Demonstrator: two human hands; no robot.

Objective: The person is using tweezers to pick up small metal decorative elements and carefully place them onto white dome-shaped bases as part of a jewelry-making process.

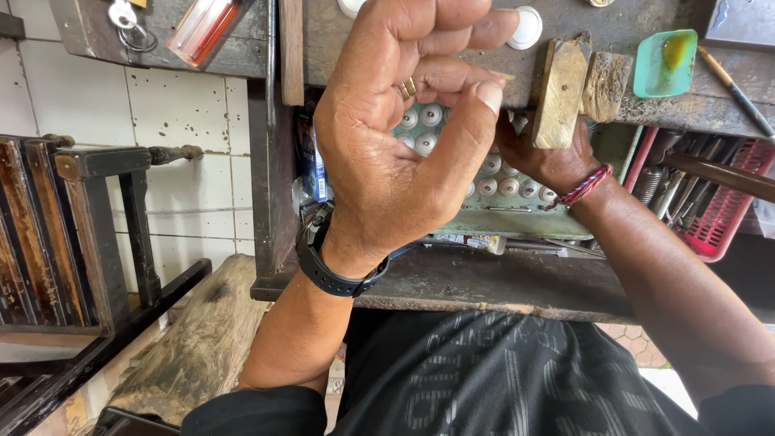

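Light: soft, even daylight — bright | Shadows: faint, under bench | Focus: sharp — edges slightly bowed

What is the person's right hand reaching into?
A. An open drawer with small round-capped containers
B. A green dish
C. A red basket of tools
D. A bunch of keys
A: the right hand, with a braided wristband, sits inside the open drawer among rows of round white caps, while the red basket lies off to its side.

Worn wooden workbench (452, 282) with green dish (663, 63)
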